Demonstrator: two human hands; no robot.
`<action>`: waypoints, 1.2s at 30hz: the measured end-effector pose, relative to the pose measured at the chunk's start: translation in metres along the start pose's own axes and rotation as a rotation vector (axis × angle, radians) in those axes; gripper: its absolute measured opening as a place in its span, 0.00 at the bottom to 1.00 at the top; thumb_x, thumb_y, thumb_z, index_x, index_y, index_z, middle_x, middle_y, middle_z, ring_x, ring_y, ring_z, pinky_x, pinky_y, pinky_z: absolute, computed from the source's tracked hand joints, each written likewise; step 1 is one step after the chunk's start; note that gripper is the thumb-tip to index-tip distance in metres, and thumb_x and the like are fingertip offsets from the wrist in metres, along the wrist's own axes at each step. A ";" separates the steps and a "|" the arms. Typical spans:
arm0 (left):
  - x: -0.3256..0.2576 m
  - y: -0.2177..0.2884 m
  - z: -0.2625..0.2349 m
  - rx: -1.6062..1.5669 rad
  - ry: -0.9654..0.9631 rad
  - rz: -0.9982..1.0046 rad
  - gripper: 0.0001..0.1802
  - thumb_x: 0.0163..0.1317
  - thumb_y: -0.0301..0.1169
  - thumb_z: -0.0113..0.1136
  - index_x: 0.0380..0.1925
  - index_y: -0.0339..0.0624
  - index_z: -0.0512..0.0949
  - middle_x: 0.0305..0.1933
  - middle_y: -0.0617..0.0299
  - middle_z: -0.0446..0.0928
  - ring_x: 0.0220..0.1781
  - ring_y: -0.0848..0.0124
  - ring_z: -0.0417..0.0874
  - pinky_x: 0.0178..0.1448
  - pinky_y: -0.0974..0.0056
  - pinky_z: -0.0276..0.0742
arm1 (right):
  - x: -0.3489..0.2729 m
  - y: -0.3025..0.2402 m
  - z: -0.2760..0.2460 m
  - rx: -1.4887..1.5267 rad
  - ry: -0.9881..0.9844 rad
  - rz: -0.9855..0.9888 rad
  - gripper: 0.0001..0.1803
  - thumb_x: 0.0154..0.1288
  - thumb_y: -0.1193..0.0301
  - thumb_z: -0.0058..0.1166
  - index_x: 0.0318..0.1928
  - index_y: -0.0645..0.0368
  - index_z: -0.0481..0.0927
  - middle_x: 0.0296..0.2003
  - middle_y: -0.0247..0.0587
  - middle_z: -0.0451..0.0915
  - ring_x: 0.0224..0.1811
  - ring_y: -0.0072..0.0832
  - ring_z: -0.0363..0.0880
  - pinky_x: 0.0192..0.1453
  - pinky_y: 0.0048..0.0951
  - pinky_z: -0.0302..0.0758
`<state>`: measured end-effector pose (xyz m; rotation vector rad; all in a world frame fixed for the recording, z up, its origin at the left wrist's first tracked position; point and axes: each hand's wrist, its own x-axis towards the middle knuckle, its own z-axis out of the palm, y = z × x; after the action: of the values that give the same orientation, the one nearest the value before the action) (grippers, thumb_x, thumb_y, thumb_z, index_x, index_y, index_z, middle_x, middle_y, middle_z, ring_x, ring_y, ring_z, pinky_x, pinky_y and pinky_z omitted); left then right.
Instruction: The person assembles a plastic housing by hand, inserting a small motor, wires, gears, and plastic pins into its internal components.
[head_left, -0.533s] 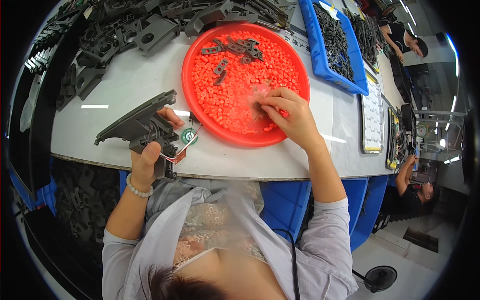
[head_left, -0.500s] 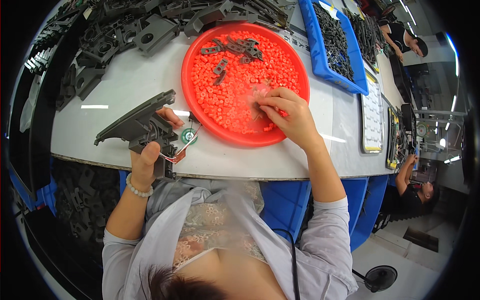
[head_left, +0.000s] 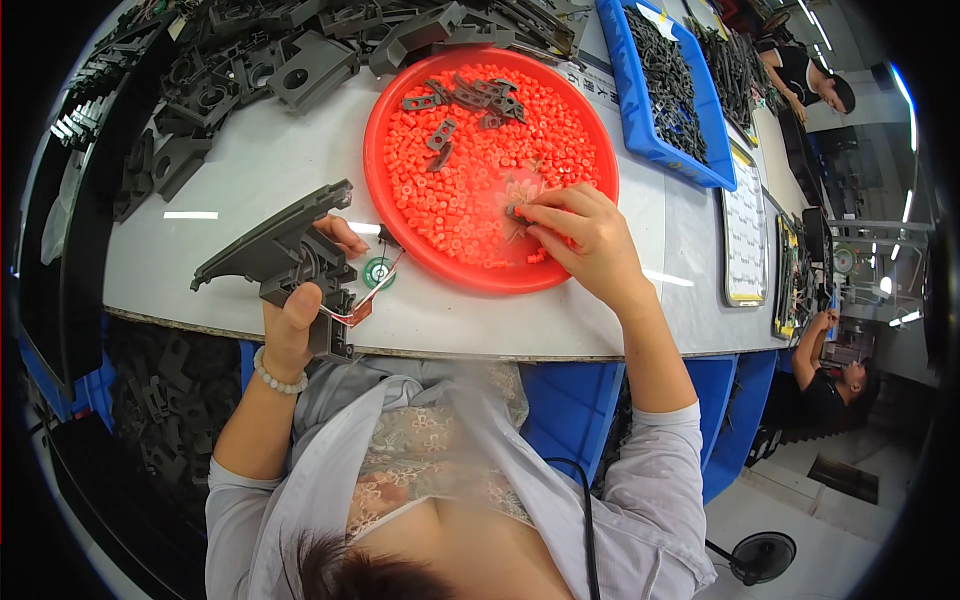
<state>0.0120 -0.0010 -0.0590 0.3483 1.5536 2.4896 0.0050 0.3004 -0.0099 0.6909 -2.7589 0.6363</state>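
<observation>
While the left hand (head_left: 288, 330) grips a dark grey housing (head_left: 270, 243), thumb on its near face, fingertips poking out past its right edge, a red tray (head_left: 500, 283) of red beads (head_left: 430, 205) sits alongside. Over it, the right hand (head_left: 597, 243), fingertips nearly together, pinches a small dark part (head_left: 516, 214) at their tips.

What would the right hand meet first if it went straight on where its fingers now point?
Probably the bare bottom of the red tray, just past the small dark part that the right hand pinches; then the loose red pieces beyond. The hand's height above it is hard to judge.
</observation>
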 end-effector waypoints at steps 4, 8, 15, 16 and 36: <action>0.001 -0.002 0.000 0.003 0.005 0.020 0.39 0.51 0.51 0.60 0.55 0.35 0.63 0.45 0.53 0.69 0.48 0.68 0.71 0.55 0.63 0.68 | -0.001 0.004 0.001 -0.040 -0.083 -0.042 0.17 0.44 0.80 0.59 0.39 0.56 0.83 0.35 0.37 0.79 0.37 0.32 0.76 0.41 0.30 0.74; 0.001 -0.003 0.000 0.020 0.002 0.048 0.39 0.51 0.51 0.61 0.55 0.35 0.62 0.45 0.53 0.69 0.49 0.68 0.71 0.54 0.63 0.69 | 0.000 0.003 0.001 -0.017 -0.057 -0.051 0.15 0.45 0.79 0.59 0.39 0.58 0.82 0.35 0.38 0.79 0.35 0.33 0.76 0.41 0.32 0.74; 0.003 0.015 0.009 0.052 0.046 0.031 0.51 0.42 0.57 0.68 0.57 0.33 0.60 0.44 0.57 0.70 0.46 0.66 0.73 0.53 0.61 0.69 | 0.011 -0.003 0.008 -0.061 0.038 -0.058 0.08 0.46 0.76 0.58 0.31 0.58 0.81 0.27 0.38 0.76 0.31 0.35 0.75 0.36 0.34 0.73; 0.004 0.021 0.011 0.063 0.049 0.036 0.51 0.42 0.57 0.68 0.57 0.33 0.60 0.44 0.57 0.70 0.46 0.66 0.73 0.53 0.61 0.69 | 0.012 -0.006 0.008 -0.044 0.033 -0.034 0.09 0.47 0.77 0.58 0.33 0.58 0.81 0.27 0.38 0.76 0.31 0.35 0.75 0.36 0.34 0.73; 0.022 0.053 0.041 -0.093 -0.082 0.163 0.60 0.27 0.53 0.76 0.61 0.36 0.58 0.50 0.49 0.73 0.49 0.64 0.78 0.54 0.63 0.75 | 0.041 -0.104 -0.006 0.411 0.209 -0.208 0.14 0.43 0.80 0.59 0.35 0.58 0.82 0.32 0.38 0.74 0.33 0.31 0.76 0.34 0.30 0.75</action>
<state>0.0010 0.0173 0.0083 0.5764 1.4255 2.6214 0.0214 0.2045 0.0449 0.9191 -2.3456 1.1682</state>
